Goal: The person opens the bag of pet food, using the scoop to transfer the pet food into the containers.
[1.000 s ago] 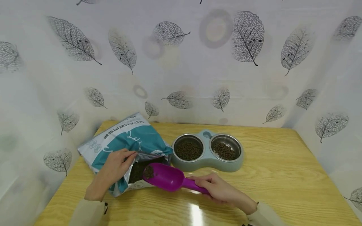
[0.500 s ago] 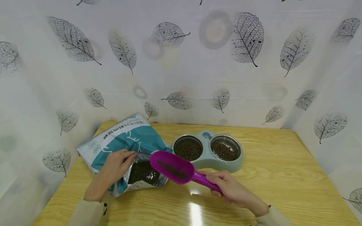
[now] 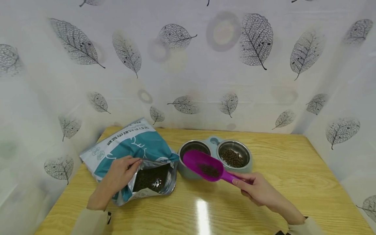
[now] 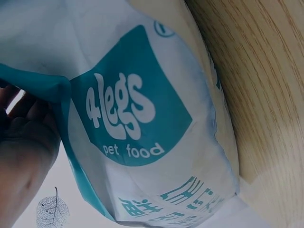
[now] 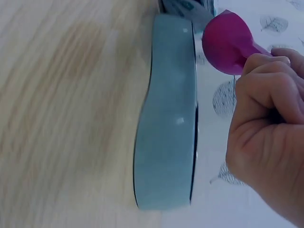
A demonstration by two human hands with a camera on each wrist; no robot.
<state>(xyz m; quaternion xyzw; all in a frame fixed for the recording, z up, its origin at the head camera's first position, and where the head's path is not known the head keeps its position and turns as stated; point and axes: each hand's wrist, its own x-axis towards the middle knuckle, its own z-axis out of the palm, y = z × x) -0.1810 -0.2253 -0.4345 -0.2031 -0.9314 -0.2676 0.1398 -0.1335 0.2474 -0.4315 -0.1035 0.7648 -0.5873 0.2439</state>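
Observation:
My left hand (image 3: 118, 174) pinches the upper edge of the mouth of a teal and white pet food bag (image 3: 144, 140), which lies gaping with dark kibble inside. In the left wrist view the bag's printed face (image 4: 128, 109) fills most of the picture. The right hand (image 3: 258, 191) grips the handle of a magenta scoop (image 3: 195, 161). Some brown kibble (image 3: 209, 169) lies in the scoop near its handle end. In the head view the scoop overlaps the left steel bowl (image 3: 194, 143) of a double feeder, hiding much of it. From the right wrist, the scoop (image 5: 228, 42) shows above the feeder's side.
The pale blue feeder base (image 3: 243, 169) holds a right steel bowl (image 3: 246, 150) with kibble (image 3: 232, 158) in it. Everything stands on a wood-grain table (image 3: 288, 169). A leaf-patterned curtain (image 3: 199, 71) surrounds the table's back and sides.
The right hand has drawn the scoop out of the bag's mouth and carried it rightward and up to the left bowl. The left hand keeps its pinch on the bag.

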